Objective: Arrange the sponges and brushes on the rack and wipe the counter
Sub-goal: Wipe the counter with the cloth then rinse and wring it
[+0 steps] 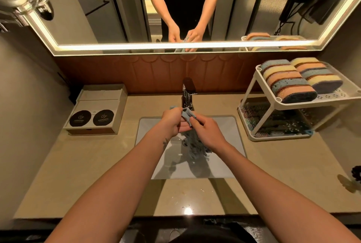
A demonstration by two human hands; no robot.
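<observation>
Over the white sink [230, 166], both my hands grip a wet grey-blue cloth [192, 141] just under the faucet [188, 94]. My left hand [173, 121] holds its upper end, and my right hand [207, 131] clasps it beside that. The rest of the cloth hangs down twisted into the basin. At the right stands a white two-tier rack [273, 104]. Several sponges [289, 82] in blue, yellow and orange stand in two rows on its top shelf. Dark scrubbing items [277, 121] lie on its lower shelf, too dim to make out.
A beige counter [88, 174] surrounds the sink, with water drops near its front edge. A white box [97, 110] with two black round lids sits at the back left. A mirror [117, 8] spans the wall. A small dark object [356, 173] lies at the far right.
</observation>
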